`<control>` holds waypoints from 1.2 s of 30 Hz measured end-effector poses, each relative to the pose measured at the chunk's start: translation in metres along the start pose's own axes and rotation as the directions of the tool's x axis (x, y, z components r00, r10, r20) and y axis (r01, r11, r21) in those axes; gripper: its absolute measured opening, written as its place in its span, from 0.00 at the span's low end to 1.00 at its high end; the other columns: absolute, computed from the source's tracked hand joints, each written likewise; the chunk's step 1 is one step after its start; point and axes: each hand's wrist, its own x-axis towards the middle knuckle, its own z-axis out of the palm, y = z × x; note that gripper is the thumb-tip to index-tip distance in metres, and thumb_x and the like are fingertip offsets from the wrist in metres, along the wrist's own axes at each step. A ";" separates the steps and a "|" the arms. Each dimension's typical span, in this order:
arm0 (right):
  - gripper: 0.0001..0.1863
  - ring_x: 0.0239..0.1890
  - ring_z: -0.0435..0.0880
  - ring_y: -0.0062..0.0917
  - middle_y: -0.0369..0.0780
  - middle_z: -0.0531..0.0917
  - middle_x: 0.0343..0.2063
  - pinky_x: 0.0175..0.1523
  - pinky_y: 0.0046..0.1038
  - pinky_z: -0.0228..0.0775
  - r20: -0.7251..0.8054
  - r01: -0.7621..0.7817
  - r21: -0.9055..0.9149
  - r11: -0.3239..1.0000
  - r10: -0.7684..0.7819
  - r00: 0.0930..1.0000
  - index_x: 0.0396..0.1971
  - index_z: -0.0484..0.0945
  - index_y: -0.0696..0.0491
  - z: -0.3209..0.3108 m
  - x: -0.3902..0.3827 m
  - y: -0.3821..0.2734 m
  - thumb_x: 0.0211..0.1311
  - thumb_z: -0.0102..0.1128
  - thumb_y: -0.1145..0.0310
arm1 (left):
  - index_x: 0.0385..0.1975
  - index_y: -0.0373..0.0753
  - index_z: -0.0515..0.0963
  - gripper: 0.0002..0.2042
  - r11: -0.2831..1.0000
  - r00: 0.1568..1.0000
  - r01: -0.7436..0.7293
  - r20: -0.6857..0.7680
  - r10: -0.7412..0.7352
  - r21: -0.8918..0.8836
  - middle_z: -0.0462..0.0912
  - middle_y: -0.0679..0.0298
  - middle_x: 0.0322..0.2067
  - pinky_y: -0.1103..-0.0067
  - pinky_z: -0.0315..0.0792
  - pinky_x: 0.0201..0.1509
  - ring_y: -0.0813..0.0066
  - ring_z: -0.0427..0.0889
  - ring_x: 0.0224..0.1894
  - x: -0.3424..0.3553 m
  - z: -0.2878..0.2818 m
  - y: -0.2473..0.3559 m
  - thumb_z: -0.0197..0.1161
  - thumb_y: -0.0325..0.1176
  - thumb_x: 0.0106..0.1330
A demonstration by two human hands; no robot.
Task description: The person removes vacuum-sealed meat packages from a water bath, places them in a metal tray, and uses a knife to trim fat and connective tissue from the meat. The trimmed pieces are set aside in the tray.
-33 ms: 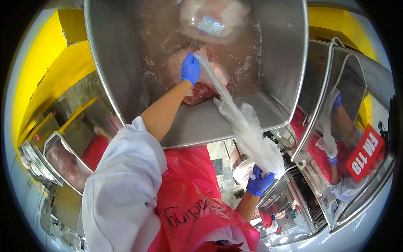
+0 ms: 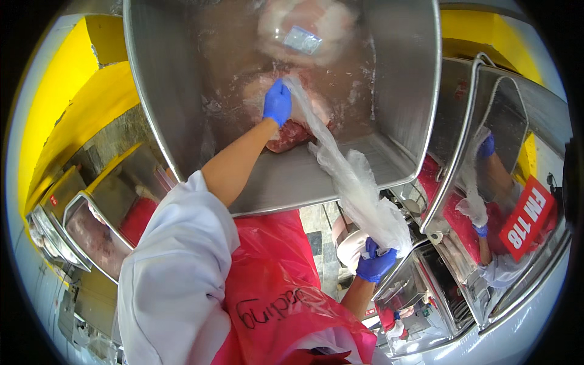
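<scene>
Barely a change: blue-gloved left hand [image 2: 277, 104] and right hand [image 2: 377, 266] still closed on long, crumpled translucent plastic film [image 2: 360, 182], stretched between them. Red-and-white raw meat chunk [image 2: 291, 135] just beside left hand, in grey steel tub [image 2: 286, 179]. Film handling looks mid-step.

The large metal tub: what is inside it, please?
Inside the metal tub lie a piece of meat and, beyond it, a wrapped piece bearing a label. The left hand and plastic film cover part of the nearer one; what lies underneath both is hidden.
</scene>
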 end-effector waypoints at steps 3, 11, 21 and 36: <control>0.15 0.30 0.76 0.24 0.38 0.78 0.38 0.33 0.24 0.71 -0.093 -0.050 0.179 0.983 0.067 0.993 0.48 0.74 0.55 0.011 0.006 -0.004 0.66 0.50 0.65 | 0.38 0.35 0.75 0.12 0.996 0.945 -0.057 0.319 0.075 -0.064 0.81 0.43 0.35 0.57 0.73 0.43 0.41 0.80 0.41 -0.045 -0.003 0.031 0.51 0.38 0.72; 0.11 0.19 0.70 0.21 0.35 0.78 0.30 0.22 0.23 0.61 -0.402 -0.156 0.236 0.959 0.243 0.883 0.39 0.77 0.51 0.054 0.030 -0.009 0.68 0.48 0.62 | 0.40 0.41 0.75 0.17 0.986 0.665 -0.118 0.728 0.166 -0.117 0.81 0.45 0.29 0.55 0.72 0.36 0.42 0.80 0.31 -0.202 -0.046 0.086 0.53 0.50 0.72; 0.08 0.14 0.61 0.17 0.31 0.71 0.19 0.18 0.20 0.48 -0.342 -0.242 0.405 0.882 0.392 0.854 0.32 0.75 0.46 0.074 0.044 -0.034 0.68 0.48 0.61 | 0.31 0.33 0.77 0.16 0.973 0.833 -0.140 0.510 0.217 -0.184 0.79 0.56 0.27 0.71 0.71 0.34 0.68 0.75 0.27 -0.008 -0.045 0.264 0.57 0.42 0.72; 0.23 0.45 0.76 0.30 0.42 0.79 0.48 0.49 0.30 0.66 0.024 -0.056 -0.252 0.966 0.064 0.998 0.56 0.71 0.56 0.104 0.095 0.059 0.71 0.45 0.54 | 0.38 0.44 0.79 0.19 0.983 0.563 -0.183 0.823 0.079 0.032 0.83 0.51 0.31 0.57 0.73 0.40 0.46 0.82 0.35 -0.139 -0.007 0.249 0.50 0.53 0.71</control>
